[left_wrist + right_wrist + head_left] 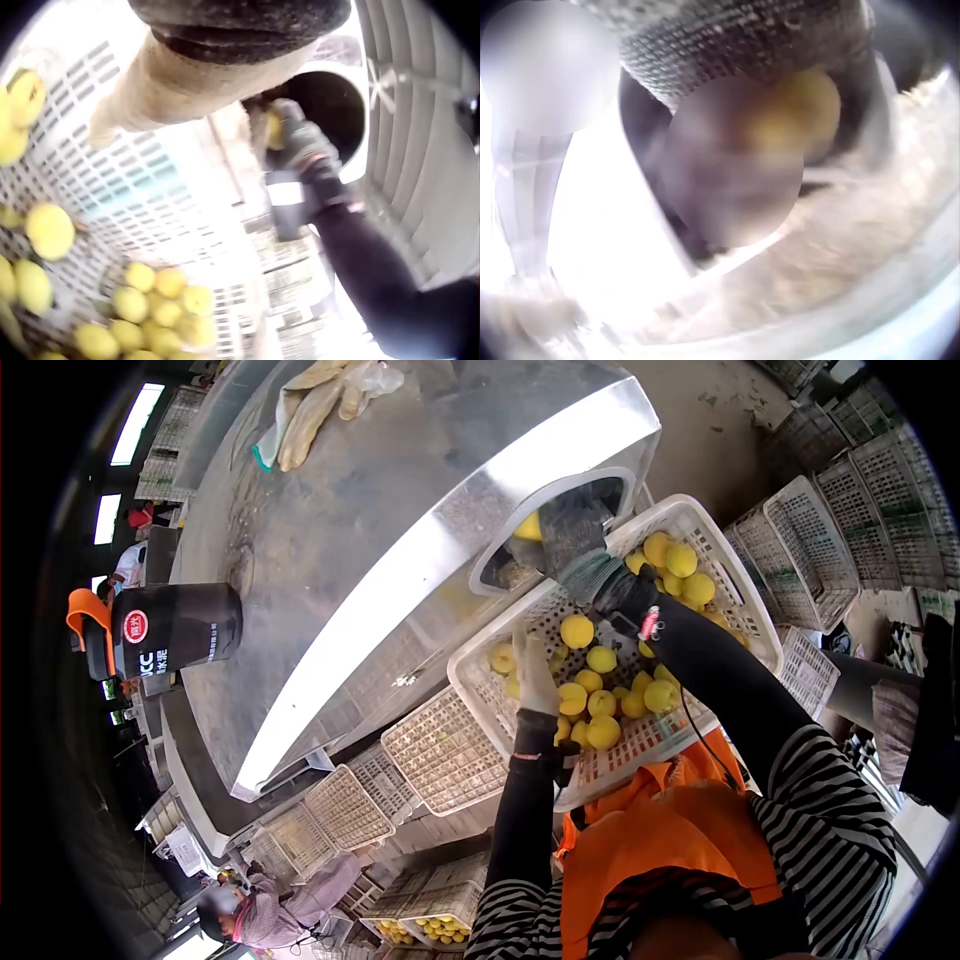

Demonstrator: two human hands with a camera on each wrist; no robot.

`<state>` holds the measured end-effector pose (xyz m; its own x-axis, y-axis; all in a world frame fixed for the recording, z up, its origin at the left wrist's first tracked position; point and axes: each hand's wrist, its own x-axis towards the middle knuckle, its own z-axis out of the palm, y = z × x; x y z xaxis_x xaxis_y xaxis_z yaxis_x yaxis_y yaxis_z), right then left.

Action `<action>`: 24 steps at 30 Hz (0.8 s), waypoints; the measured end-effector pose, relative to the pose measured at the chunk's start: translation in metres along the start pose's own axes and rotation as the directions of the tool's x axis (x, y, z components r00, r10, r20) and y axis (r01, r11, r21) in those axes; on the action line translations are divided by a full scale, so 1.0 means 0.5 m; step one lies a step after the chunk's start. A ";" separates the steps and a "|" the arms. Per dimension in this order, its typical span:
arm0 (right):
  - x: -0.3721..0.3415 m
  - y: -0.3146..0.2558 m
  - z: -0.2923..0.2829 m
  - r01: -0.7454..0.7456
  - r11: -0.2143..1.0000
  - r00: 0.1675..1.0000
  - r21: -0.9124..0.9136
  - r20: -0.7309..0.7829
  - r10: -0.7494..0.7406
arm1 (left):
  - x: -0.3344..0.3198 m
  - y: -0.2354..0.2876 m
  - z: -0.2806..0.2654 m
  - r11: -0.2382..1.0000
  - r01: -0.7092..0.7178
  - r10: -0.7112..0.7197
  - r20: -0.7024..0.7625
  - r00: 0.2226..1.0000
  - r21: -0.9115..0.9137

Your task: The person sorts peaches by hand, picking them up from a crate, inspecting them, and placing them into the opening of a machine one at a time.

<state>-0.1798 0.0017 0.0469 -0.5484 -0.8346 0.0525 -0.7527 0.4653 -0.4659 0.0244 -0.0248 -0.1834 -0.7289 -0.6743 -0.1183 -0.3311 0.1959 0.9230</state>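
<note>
Yellow peaches (602, 703) lie in a white plastic crate (470, 670) below the curved metal table (400, 480). My right hand (580, 540), in a grey glove, reaches into the oval opening in the table's side. A yellow peach (275, 130) shows at its fingers in the left wrist view, gripped against the glove. In the right wrist view this peach (810, 112) is blurred beside the glove's knit cuff. My left hand (538, 672), in a pale glove, is over the crate's left part, fingers straight, beside a peach (503, 657). Nothing shows in its grasp.
A black jug (180, 628) with an orange handle stands on the table's left side, and loose work gloves (315, 405) lie at its far end. Stacked crates (815, 550) stand to the right, more crates (445, 750) below the table. Another person (285, 910) is at lower left.
</note>
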 end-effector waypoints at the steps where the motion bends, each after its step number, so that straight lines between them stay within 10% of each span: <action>1: -0.009 0.011 0.010 0.161 0.986 0.937 -0.048 -0.305 -0.168 | 0.012 -0.104 0.013 0.929 -0.030 -0.002 0.087 0.996 0.368; 3: -0.053 0.029 -0.020 0.340 0.860 0.633 -0.380 -0.583 -0.509 | -0.009 -0.010 0.025 0.812 0.081 -0.208 0.157 0.966 0.578; 5: -0.148 0.066 0.052 0.441 0.856 0.832 0.270 -0.481 -0.277 | 0.011 0.003 0.051 0.538 0.084 -0.528 0.258 0.809 0.839; 10: -0.240 0.184 0.388 -0.034 0.999 0.997 -0.010 0.065 0.035 | -0.060 -0.035 0.121 0.517 -0.086 -0.451 0.357 0.818 0.852; 12: -0.239 0.234 0.529 -0.105 0.988 0.969 -0.110 0.210 0.127 | -0.069 -0.037 0.114 0.504 -0.249 -0.501 0.514 0.696 0.827; 14: -0.222 0.256 0.597 -0.199 0.976 0.931 -0.090 0.293 0.217 | -0.051 -0.052 0.084 0.603 -0.086 -0.609 0.527 0.593 0.793; 18: -0.222 0.244 0.521 -0.164 0.985 0.964 0.052 0.223 0.148 | -0.077 -0.023 0.054 0.723 0.237 -0.489 0.238 0.839 0.650; 19: -0.232 0.217 0.441 0.147 0.983 0.971 -0.109 0.205 -0.123 | -0.094 -0.017 0.048 0.916 0.400 -0.400 0.164 0.902 0.037; 20: -0.238 0.186 0.343 0.147 0.981 0.973 -0.126 0.199 -0.120 | -0.104 -0.005 0.044 0.734 0.329 -0.374 0.051 0.926 -0.594; 22: -0.247 0.112 0.157 0.182 0.828 0.972 0.531 -0.224 -0.070 | -0.092 0.202 0.003 0.855 0.263 -0.284 0.021 0.959 -0.446; 23: -0.245 0.079 0.096 0.201 0.832 0.965 0.518 -0.250 -0.077 | -0.079 0.292 -0.016 0.945 0.174 -0.182 -0.003 0.983 -0.276; 24: -0.241 0.048 0.044 0.043 0.538 0.994 0.842 -0.089 0.061 | -0.078 0.321 -0.024 0.951 0.143 -0.151 -0.008 0.989 -0.275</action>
<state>-0.1234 0.1070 0.0098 -0.6239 -0.7747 0.1027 -0.1214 -0.0337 -0.9920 0.0068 0.0244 -0.0263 -0.6658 -0.7018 -0.2533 -0.2543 -0.1057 0.9613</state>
